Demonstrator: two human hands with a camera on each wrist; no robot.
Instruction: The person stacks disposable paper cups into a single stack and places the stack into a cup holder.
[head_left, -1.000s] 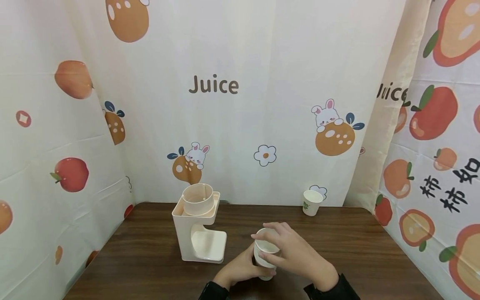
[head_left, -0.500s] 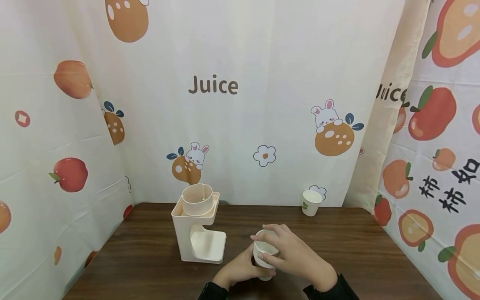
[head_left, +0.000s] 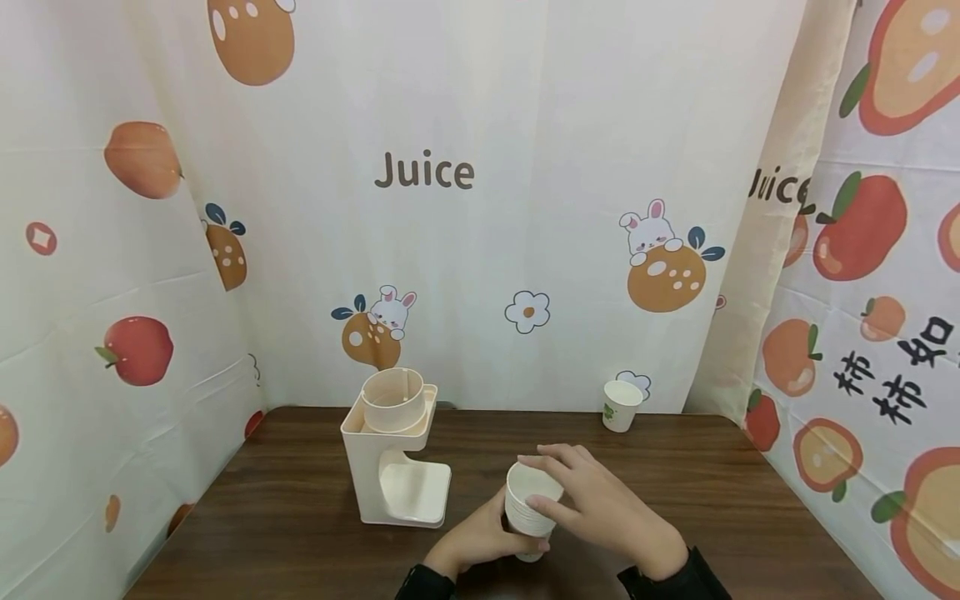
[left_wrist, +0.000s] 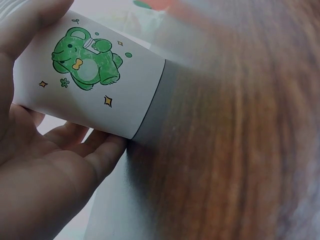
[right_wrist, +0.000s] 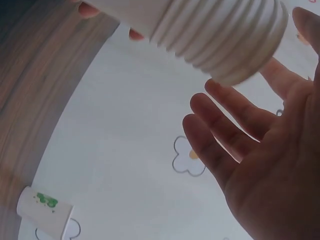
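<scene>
My left hand (head_left: 480, 533) grips a nested stack of white paper cups (head_left: 529, 510) near its lower end, the mouth facing up. Ridged layers of rims show in the right wrist view, where the cup stack (right_wrist: 220, 37) lies across the top. A green bear is printed on the bottommost cup (left_wrist: 92, 75) in the left wrist view. Beside the top rims, my right hand (head_left: 603, 512) has its fingers spread and relaxed. Its fingertips (right_wrist: 196, 127) sit close to the stack, with thumb and fingers either side of the mouth.
Left of the hands stands a cream cup dispenser (head_left: 360, 479) with a round tube (head_left: 392, 415) on top and a low flat base (head_left: 420, 492). A single paper cup (head_left: 622, 406) stands at the table's back right. Printed curtains (head_left: 465, 250) hang behind the brown table (head_left: 247, 517).
My right hand has loosened from the top of the stack and shifted slightly right, its fingers spreading, so more of the rims show. The left hand keeps its grip on the stack.
</scene>
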